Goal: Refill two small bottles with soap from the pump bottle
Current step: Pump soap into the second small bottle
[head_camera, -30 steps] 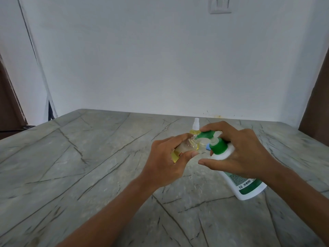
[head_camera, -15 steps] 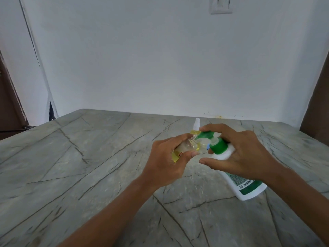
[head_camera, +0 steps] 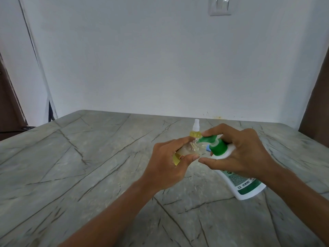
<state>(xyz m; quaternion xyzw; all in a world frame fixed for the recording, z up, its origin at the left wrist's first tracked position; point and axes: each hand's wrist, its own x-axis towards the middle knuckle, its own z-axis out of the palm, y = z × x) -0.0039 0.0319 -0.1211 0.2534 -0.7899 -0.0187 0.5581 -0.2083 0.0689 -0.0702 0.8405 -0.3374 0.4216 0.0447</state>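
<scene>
My left hand point(head_camera: 167, 164) grips a small clear bottle point(head_camera: 188, 150) tilted on its side, its open neck against the green pump spout point(head_camera: 207, 139). My right hand point(head_camera: 238, 154) wraps the neck of the white pump bottle point(head_camera: 245, 184), which leans on the table, with the forefinger on top of the green pump head. A second small bottle point(head_camera: 195, 131) with yellow liquid and a white spray top stands upright just behind the hands. A small blue cap point(head_camera: 208, 148) shows between the bottles.
The grey marble-pattern table point(head_camera: 89, 166) reaches back to a white wall. A light switch plate point(head_camera: 220, 6) sits high on the wall. Dark door frames stand at the far left and far right edges.
Both hands hold nearly the same pose. The right forefinger stays on the pump head and the spout remains at the small bottle's mouth.
</scene>
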